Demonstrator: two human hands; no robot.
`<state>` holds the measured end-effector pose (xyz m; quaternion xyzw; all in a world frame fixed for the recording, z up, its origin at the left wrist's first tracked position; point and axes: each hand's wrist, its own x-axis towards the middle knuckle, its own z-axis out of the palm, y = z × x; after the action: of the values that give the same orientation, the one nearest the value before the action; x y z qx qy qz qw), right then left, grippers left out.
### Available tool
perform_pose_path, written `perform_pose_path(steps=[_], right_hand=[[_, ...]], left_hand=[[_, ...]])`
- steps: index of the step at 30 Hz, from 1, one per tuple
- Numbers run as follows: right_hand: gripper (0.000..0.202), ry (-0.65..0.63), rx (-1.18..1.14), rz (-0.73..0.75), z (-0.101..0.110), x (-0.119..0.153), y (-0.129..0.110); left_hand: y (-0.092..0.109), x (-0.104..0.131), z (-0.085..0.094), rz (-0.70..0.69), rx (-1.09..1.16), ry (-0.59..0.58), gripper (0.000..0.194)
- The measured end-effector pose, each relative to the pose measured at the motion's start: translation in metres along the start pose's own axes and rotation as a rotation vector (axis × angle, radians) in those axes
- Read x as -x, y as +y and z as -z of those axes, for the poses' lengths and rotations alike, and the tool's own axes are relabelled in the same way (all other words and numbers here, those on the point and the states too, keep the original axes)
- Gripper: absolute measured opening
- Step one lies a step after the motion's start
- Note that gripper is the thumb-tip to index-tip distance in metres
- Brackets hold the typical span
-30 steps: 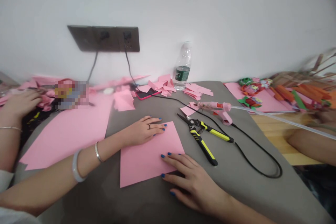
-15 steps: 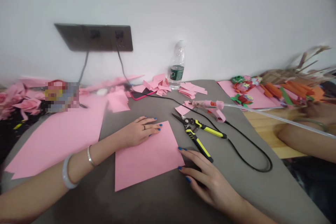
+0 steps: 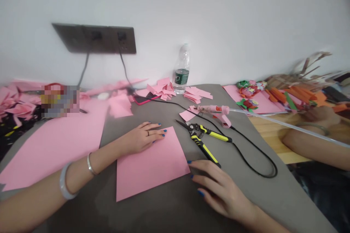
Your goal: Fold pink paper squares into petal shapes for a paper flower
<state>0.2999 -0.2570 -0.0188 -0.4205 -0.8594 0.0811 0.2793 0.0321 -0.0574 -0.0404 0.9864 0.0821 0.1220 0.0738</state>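
A pink sheet of paper [image 3: 155,167] lies on the grey table in front of me. My left hand [image 3: 140,137] rests flat on its upper edge, fingers stretched out to the right. By the sheet's lower right corner is my right hand [image 3: 218,187], fingers apart and slightly bent, with one fingertip at or very near the corner. Just beyond it lie yellow-and-black pruning shears [image 3: 203,140], blades pointing up and left. Behind them a pink glue gun [image 3: 216,111] lies on its side, a long clear glue stick coming out of its back.
Larger pink sheets [image 3: 60,145] cover the table's left side. Pink scraps [image 3: 161,88], a phone [image 3: 144,98] and a water bottle [image 3: 182,72] line the wall. A black cord [image 3: 262,173] loops at right. Another person's arm [image 3: 314,138] rests beyond the paper flowers [image 3: 250,91].
My right hand has slid slightly down and away from the sheet's right edge. The left hand stays on the paper. The whole view has shifted a little.
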Motion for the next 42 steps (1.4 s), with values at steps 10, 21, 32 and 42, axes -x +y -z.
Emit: perform_pose_path(steps=[10,21,32,42], right_hand=[[0.027,-0.387,-0.056,0.258,-0.028,-0.061,-0.004],[0.028,-0.456,0.011,0.454,-0.001,-0.057,0.036],[0.028,-0.405,-0.058,0.404,0.019,-0.04,0.048],[0.02,-0.308,-0.108,0.177,0.003,-0.06,0.007]], left_hand=[[0.002,-0.001,0.004,0.01,-0.007,-0.019,0.036],[0.001,0.0,0.002,0.014,0.019,0.009,0.037],[0.002,0.0,0.004,0.011,0.02,0.002,0.037],[0.004,-0.001,0.004,0.042,0.052,-0.003,0.037]])
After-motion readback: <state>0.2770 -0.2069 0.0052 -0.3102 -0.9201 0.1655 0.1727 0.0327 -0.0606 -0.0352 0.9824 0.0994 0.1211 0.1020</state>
